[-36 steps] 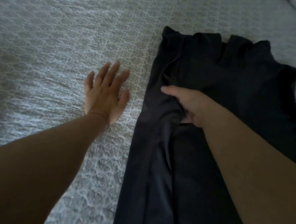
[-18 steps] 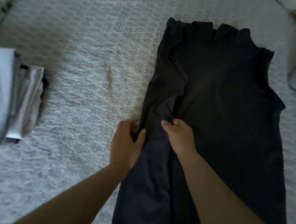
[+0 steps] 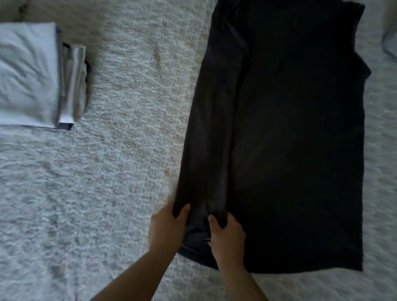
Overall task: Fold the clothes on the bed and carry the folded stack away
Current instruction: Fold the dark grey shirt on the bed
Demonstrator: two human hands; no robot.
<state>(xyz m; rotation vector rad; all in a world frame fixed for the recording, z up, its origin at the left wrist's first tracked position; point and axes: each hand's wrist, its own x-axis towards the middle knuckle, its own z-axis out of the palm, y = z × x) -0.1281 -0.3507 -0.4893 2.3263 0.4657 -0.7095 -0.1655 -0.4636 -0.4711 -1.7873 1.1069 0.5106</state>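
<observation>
Dark garment [image 3: 286, 144] lies flat on bedspread [image 3: 122, 169], left strip folded inward. Your left hand [image 3: 166, 227] and right hand [image 3: 227, 238] pinch that strip near the hem. Folded stack [image 3: 34, 75] sits far left.

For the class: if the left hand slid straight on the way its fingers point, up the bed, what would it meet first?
The left hand already grips the folded left edge of the black garment, so it would probably just run along that fold; the folded stack lies far off to the side.

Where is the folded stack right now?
In the head view, the folded stack sits on the bedspread at the left edge, apart from the dark garment.
</observation>
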